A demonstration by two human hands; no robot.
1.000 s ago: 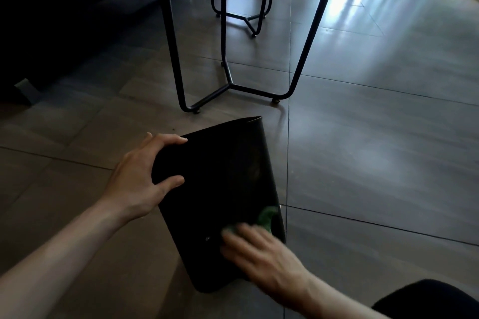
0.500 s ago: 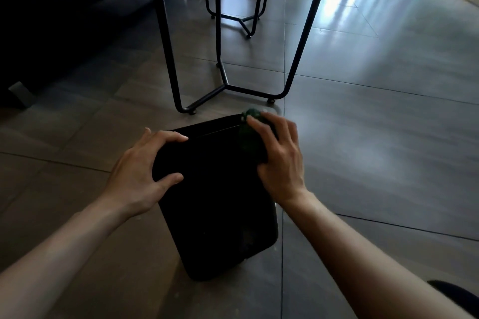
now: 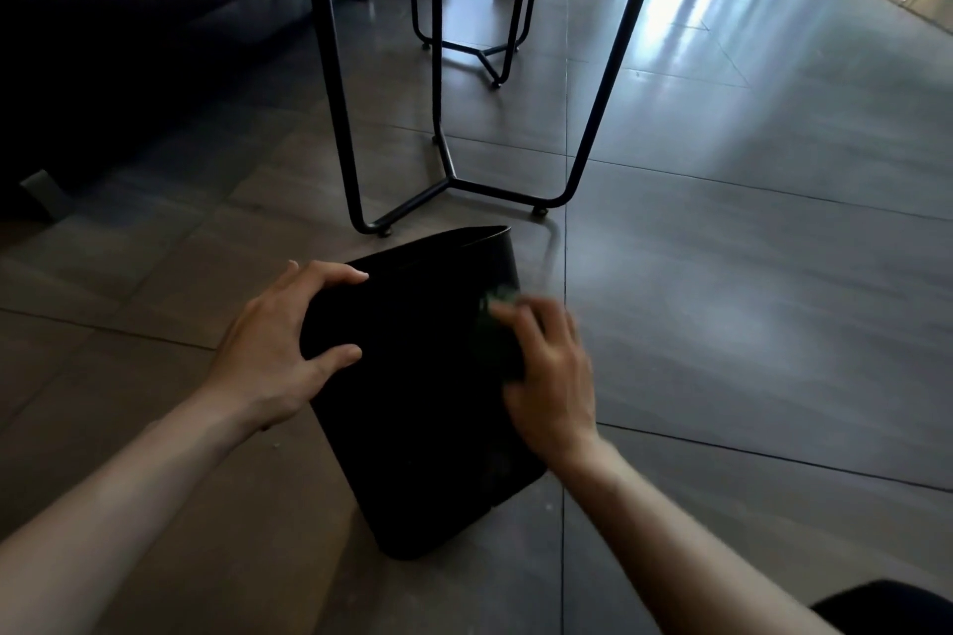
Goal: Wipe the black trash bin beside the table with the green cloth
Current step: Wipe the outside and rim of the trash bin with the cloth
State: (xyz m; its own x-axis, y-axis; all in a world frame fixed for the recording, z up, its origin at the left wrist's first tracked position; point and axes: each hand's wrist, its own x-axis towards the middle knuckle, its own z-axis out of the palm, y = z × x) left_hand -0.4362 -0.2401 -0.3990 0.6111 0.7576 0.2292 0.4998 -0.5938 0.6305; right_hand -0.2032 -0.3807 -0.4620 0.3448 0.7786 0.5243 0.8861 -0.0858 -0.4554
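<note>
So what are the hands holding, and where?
Left hand grips the bin at its upper left edge. Right hand presses the cloth against the bin's upper right side.

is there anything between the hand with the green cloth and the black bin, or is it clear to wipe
Nothing visible stands in the way. The right hand presses the green cloth straight against the upper side of the black bin, while the left hand grips the bin's other top edge. The table legs stand beyond the bin.
</note>
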